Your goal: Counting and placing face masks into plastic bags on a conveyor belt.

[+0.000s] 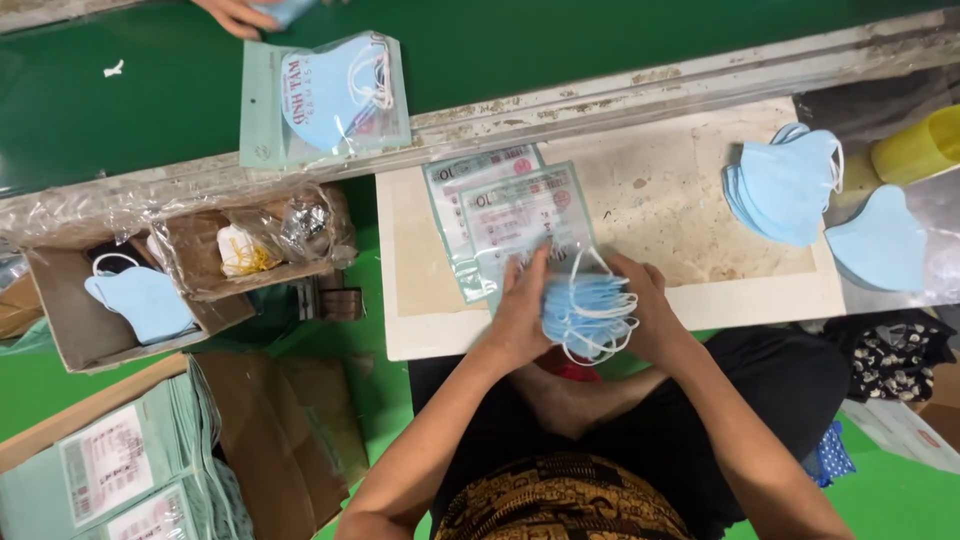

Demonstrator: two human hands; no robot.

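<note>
1. The person sits cross-legged at a low pale board [690,290], both hands meeting at its near edge.
2. The left hand [520,315] and right hand [648,318] press from either side on a stack of blue face masks [583,310], fingers closed against it; white ear loops spill out below.
3. The stack sits just over the mouth of a clear printed pouch [520,220], which lies on a second pouch [470,190] on the board.
4. Farther right on the board rests a pile of loose blue masks [785,185], with a single mask [882,240] beside it.
5. On the green belt [150,90] beyond lies a filled pouch [325,95]; another person's hand [240,14] shows at the top edge.
6. A cardboard box [75,310] to the left holds one blue mask.
</note>
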